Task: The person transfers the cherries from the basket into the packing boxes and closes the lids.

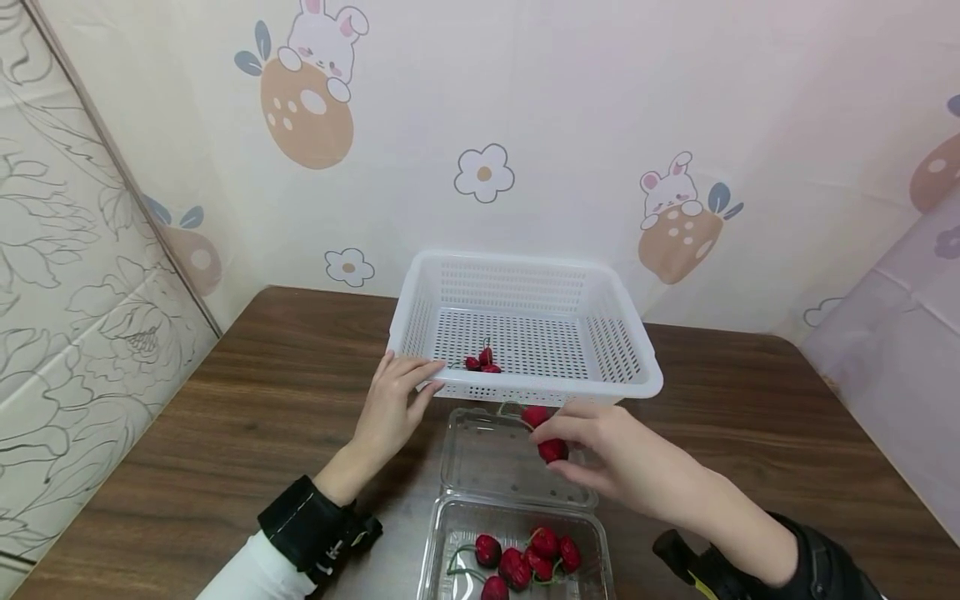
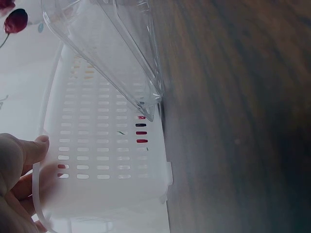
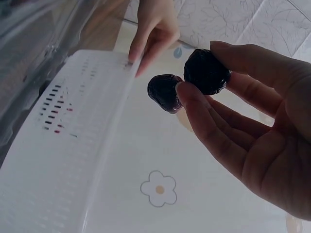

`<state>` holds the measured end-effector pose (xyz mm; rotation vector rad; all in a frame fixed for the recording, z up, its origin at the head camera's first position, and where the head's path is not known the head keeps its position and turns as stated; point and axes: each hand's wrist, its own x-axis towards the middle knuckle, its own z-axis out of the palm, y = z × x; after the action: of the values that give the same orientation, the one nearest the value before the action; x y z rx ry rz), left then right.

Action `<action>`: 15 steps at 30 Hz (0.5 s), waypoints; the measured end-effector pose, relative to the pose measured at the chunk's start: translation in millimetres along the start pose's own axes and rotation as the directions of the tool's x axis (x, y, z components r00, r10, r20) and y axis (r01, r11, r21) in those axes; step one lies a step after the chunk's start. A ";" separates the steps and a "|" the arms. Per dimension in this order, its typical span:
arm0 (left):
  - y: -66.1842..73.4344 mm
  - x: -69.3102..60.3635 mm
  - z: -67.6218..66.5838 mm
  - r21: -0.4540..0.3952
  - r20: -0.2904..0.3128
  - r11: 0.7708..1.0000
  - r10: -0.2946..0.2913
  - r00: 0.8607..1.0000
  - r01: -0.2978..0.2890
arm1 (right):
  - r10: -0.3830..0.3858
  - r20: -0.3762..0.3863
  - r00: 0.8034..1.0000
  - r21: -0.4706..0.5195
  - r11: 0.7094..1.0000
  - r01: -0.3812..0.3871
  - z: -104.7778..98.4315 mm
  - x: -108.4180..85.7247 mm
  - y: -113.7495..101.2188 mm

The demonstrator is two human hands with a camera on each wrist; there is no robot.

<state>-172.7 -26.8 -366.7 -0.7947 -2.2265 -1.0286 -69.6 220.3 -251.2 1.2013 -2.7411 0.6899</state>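
Note:
My right hand [image 1: 611, 450] pinches two dark red cherries [image 1: 553, 451] between thumb and fingers, above the raised lid of a clear plastic box. In the right wrist view the same pair of cherries [image 3: 206, 72] looks almost black against the light. With my left hand [image 1: 393, 404] I grip the near left rim of a white slotted basket [image 1: 517, 390]; the left wrist view shows the thumb [image 2: 36, 149] over that rim. A few cherries [image 1: 486, 358] lie inside the basket by its near wall. Several more cherries [image 1: 514, 568] with green stems sit in the clear box [image 1: 429, 554].
The clear lid [image 1: 487, 458] lies folded back between box and basket. Everything stands on a dark wood table [image 1: 300, 392]. Behind the basket rises a wall covering [image 1: 570, 125] with rabbits and flowers, and a floral panel [image 1: 90, 275] borders the left side.

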 end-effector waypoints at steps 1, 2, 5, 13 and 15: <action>0.0 0.0 0.1 0.000 0.001 1.000 -0.001 1.000 0.001 | 0.003 0.009 1.000 0.010 1.000 -0.003 1.5 -1.2 -1.5; 0.0 -0.1 0.2 0.000 0.002 1.000 -0.001 1.000 0.001 | 0.003 0.018 1.000 0.017 1.000 -0.004 3.2 -2.4 -3.0; 0.0 -0.2 0.3 -0.003 0.002 1.000 0.000 1.000 0.000 | 0.000 0.046 0.999 0.043 0.999 -0.002 8.3 -6.1 -7.0; -0.1 -0.1 0.5 0.001 0.001 1.000 0.002 1.000 -0.002 | -0.040 0.103 0.994 0.096 0.995 0.031 20.8 -15.0 -13.9; 0.0 -0.1 0.4 0.001 0.002 1.000 0.002 1.000 -0.002 | -0.049 0.110 0.993 0.114 0.993 0.036 24.0 -17.1 -14.6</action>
<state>-172.8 -26.6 -366.9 -0.7974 -2.2272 -1.0260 -44.7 213.0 -271.3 1.3578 -2.7911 0.8047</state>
